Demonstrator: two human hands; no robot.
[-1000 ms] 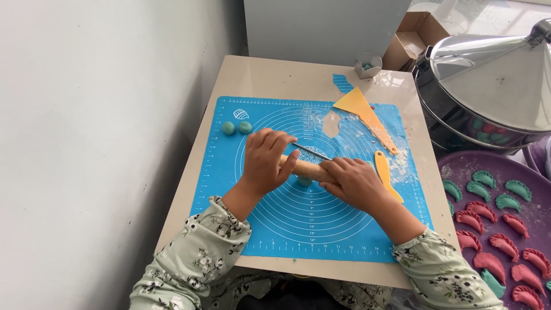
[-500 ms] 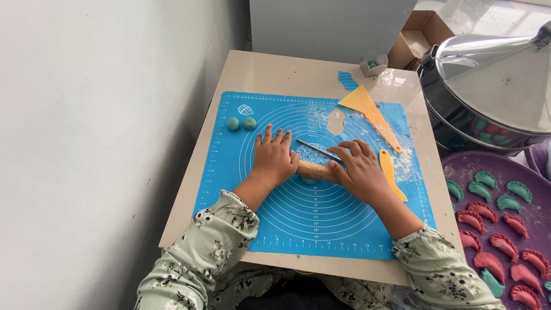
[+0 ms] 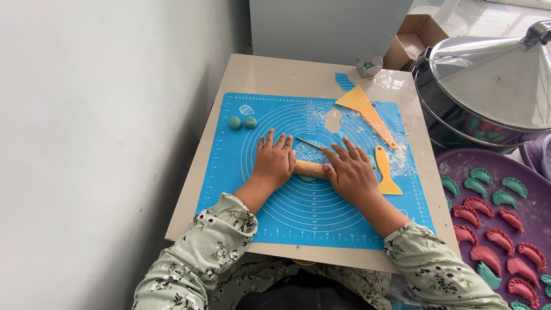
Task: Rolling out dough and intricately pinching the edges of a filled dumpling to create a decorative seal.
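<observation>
Both palms press flat, fingers spread, on a wooden rolling pin [image 3: 310, 169] lying crosswise on the blue silicone mat [image 3: 229, 183]: left hand [image 3: 274, 162] on its left end, right hand [image 3: 350, 172] on its right. Beyond the fingertips, teal dough [image 3: 308, 151] lies flattened.

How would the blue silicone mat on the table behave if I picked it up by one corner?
The blue silicone mat would probably droop and fold, since it looks thin and lies perfectly flat on the table. It is likely light for its size. The flour dusting and two teal dough balls would probably slide or roll off.
</observation>
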